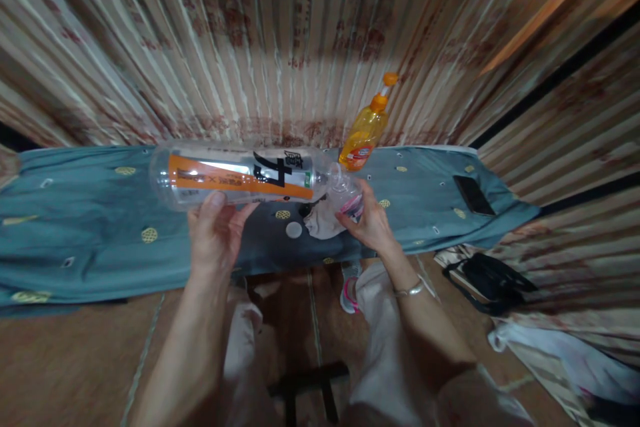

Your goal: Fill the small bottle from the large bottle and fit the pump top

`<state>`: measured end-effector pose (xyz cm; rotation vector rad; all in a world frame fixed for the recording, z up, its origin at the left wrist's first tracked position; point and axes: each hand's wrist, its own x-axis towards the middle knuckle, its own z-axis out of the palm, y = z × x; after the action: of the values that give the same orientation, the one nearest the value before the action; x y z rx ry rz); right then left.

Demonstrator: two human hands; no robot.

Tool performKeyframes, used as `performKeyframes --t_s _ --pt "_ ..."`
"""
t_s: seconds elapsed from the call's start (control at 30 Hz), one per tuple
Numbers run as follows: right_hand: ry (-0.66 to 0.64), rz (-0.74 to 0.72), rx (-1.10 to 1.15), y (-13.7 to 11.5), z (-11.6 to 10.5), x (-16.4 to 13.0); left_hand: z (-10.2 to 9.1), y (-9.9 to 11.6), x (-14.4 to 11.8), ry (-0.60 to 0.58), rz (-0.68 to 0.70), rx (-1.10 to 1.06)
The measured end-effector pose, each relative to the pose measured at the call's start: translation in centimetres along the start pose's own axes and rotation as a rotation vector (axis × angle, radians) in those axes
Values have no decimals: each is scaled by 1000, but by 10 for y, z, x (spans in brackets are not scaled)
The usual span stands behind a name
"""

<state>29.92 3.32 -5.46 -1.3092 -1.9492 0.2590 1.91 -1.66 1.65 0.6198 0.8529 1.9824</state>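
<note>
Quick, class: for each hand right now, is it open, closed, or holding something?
Left hand: holding the large clear bottle, which lies sideways.
Right hand: holding the small clear bottle.

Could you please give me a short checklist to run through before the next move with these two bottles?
1. Large bottle gripped by left hand: ok, held roughly horizontal.
2. Small bottle gripped by right hand: ok.
3. Bottle mouths meeting: cannot tell; the necks are close, but contact is unclear.
4. Pump bottle free of both hands: ok, beyond the small bottle.
5. Dark flat object away from the hands: ok, on the cloth's right side.
</note>
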Motion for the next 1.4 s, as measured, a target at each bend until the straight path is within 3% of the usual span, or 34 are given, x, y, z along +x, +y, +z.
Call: performKeyframes --t_s 0.5,0.9,1.4 --pt "111 87 35 -4 15 -1 1 1 1 -34 -15 48" --pt "179 30 -17 -4 24 -6 -2 0 0 -84 -40 80" --pt "257 37 -67 -5 36 -10 -7 -11 5 -25 -86 -3"
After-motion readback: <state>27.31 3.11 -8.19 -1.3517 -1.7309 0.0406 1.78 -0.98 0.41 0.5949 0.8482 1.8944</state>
